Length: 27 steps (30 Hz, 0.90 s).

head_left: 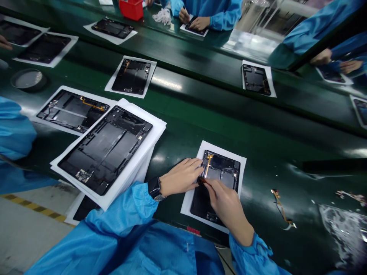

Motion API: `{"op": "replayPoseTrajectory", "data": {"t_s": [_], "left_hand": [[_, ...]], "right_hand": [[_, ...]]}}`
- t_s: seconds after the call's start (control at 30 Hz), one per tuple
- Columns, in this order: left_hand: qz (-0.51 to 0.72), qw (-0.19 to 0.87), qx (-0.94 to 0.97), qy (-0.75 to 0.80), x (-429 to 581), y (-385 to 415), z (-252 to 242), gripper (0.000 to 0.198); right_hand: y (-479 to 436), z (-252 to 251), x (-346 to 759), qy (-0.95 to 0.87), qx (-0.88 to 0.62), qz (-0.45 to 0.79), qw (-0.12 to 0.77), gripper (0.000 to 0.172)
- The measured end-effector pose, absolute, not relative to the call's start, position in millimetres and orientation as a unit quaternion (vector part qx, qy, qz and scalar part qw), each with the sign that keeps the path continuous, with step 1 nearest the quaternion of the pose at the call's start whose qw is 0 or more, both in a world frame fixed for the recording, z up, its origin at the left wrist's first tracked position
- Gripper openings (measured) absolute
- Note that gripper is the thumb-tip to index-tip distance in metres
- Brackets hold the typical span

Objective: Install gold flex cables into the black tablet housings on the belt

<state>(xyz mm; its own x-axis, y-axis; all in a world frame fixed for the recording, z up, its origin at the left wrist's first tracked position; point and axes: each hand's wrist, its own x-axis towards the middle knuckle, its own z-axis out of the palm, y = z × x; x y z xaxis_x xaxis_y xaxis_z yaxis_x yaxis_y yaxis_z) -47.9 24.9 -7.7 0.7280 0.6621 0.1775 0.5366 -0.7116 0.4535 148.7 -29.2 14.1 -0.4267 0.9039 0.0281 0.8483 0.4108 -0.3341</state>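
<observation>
Left hand (180,177) flat, grip wide, fingers on tablet (226,172) beside orange cable (208,162). Right hand (225,204) grip narrow, pinching small dark piece (201,180) over tablet.

Open tablet (220,173) on a paper sheet (187,206) at the near edge of the counter (200,114), left hand (180,177) and right hand (226,206) on it. To its left, second tablet (106,151) atop a stack of sheets (137,168). To its right, loose cable (282,212). Behind it, third tablet (132,76) leftward, fourth tablet (256,79) rightward.
</observation>
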Motion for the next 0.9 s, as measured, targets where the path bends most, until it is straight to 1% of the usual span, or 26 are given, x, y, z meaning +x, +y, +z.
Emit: {"op": "replayPoseTrajectory", "data": {"t_s": [0.17,0.27,0.4,0.5,0.7,0.9], "left_hand": [[0.171,0.201,0.904,0.335,-46.9,24.8,-8.3,0.046],[0.176,0.203,0.902,0.339,-47.0,24.3,-9.0,0.044],[0.173,0.196,0.904,0.339,-47.8,23.7,-8.3,0.052],[0.166,0.186,0.909,0.335,-48.1,23.6,-8.1,0.057],[0.162,0.196,0.906,0.339,-47.3,24.0,-9.0,0.056],[0.172,0.208,0.902,0.337,-49.4,24.5,-11.5,0.054]], "right_hand": [[-22.0,20.4,131.3,-0.856,-0.512,0.072,0.009,0.025],[-15.0,24.2,125.8,-0.862,-0.501,0.075,-0.025,0.026],[-13.7,27.2,137.0,-0.855,-0.506,0.108,0.012,0.022],[-18.1,25.4,147.6,-0.845,-0.523,0.1,0.036,0.019],[-20.8,19.6,143.6,-0.853,-0.517,0.068,0.012,0.019],[-17.2,13.3,127.7,-0.856,-0.515,0.038,0.003,0.024]]}}
